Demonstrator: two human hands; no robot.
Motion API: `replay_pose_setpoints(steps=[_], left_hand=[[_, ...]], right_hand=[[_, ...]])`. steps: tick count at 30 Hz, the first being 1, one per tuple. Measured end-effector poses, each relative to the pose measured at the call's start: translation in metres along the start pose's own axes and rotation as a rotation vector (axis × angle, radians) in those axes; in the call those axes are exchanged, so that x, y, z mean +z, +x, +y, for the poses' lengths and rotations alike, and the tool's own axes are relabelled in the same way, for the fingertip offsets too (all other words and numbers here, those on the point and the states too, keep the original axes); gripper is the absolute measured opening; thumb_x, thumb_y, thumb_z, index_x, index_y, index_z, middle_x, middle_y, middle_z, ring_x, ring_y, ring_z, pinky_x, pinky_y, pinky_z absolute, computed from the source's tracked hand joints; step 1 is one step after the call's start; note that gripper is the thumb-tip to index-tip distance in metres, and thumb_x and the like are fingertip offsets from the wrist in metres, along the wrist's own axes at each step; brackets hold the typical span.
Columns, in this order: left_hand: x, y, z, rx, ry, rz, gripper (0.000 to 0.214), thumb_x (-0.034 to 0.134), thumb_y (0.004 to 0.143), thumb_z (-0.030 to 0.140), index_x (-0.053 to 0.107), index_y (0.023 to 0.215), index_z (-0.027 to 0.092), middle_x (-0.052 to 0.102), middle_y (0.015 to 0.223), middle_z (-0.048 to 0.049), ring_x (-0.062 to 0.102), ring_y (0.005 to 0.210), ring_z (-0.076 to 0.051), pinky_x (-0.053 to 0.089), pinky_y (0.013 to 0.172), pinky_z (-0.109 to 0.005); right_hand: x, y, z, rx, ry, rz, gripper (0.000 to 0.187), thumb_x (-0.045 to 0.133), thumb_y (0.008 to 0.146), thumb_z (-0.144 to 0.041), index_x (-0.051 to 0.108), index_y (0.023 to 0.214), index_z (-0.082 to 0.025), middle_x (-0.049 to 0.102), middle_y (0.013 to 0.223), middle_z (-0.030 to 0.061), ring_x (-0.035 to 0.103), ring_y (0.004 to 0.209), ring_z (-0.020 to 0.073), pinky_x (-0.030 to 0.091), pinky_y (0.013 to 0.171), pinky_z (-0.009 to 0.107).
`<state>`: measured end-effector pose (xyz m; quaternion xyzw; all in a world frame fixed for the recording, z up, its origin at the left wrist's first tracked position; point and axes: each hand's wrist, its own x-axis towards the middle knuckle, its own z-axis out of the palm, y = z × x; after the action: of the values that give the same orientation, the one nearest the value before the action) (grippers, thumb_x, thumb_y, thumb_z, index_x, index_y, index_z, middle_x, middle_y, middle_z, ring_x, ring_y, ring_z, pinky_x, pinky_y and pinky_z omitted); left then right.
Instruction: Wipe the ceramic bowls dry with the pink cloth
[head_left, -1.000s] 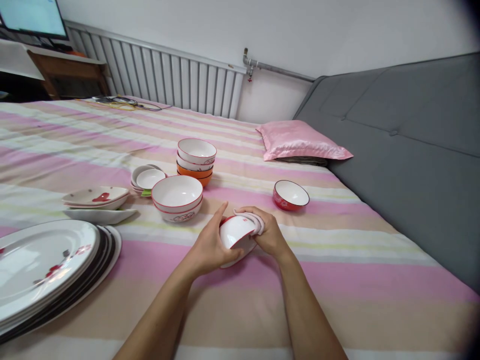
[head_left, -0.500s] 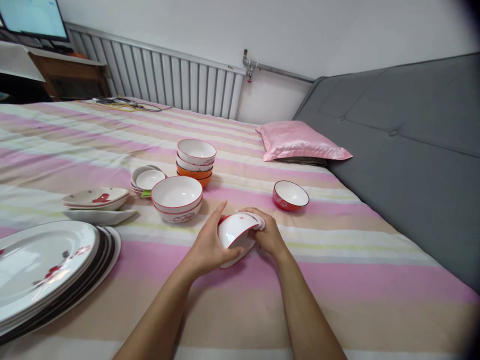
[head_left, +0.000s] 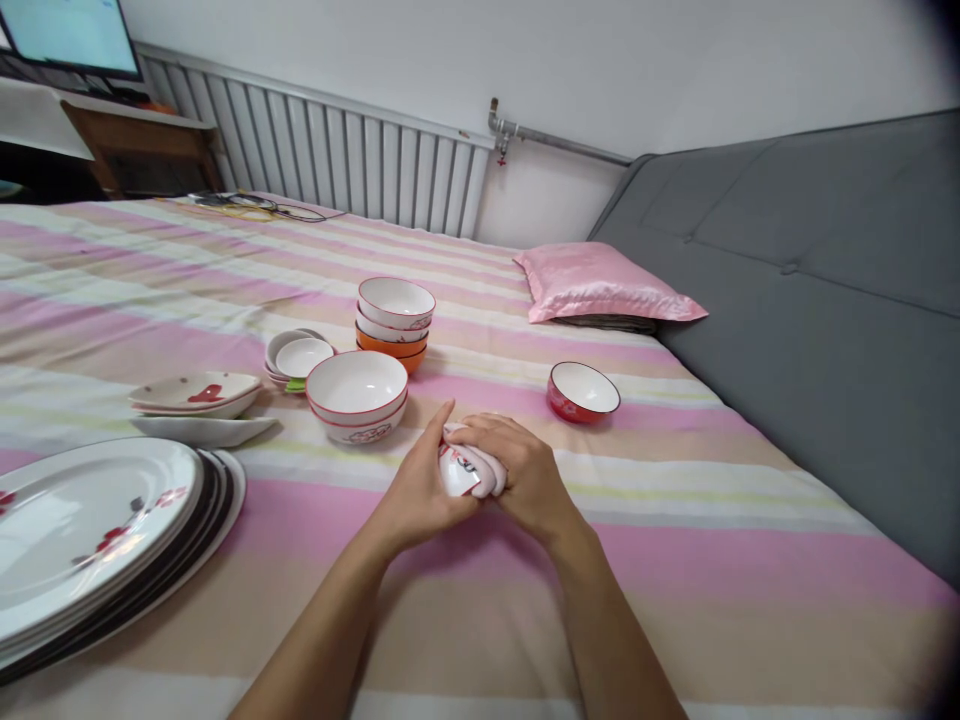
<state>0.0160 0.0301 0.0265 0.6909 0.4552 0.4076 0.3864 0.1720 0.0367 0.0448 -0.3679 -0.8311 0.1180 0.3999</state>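
Grip clamped, left hand (head_left: 416,492) on small bowl (head_left: 459,470), right hand (head_left: 529,476) on cloth (head_left: 491,478) against it, red bowl (head_left: 583,392) empty

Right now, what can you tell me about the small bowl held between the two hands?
The small bowl looks like glazed white ceramic with a red and dark mark on its side. It is tipped on edge, low over the striped bedsheet, and mostly hidden. The left hand cups it from one side. The right hand presses a pale cloth against the other. Its inside cannot be seen.
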Motion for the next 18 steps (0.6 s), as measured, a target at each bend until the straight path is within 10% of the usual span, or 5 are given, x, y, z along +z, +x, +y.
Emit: replay_pose_setpoints(steps=[18], left_hand=[[0.0,0.002,0.008,-0.071,-0.095,-0.018,0.105,0.072,0.058,0.026,0.018,0.146,0.011,0.056,0.126,-0.0163,0.058,0.107,-0.028,0.046,0.093,-0.041]], right_hand=[[0.009,-0.009,0.041,0.254,0.612,0.017,0.058,0.05,0.056,-0.003,0.065,0.109,-0.022,0.067,0.113,0.003,0.062,0.104,0.0203,0.048,0.091,0.031]])
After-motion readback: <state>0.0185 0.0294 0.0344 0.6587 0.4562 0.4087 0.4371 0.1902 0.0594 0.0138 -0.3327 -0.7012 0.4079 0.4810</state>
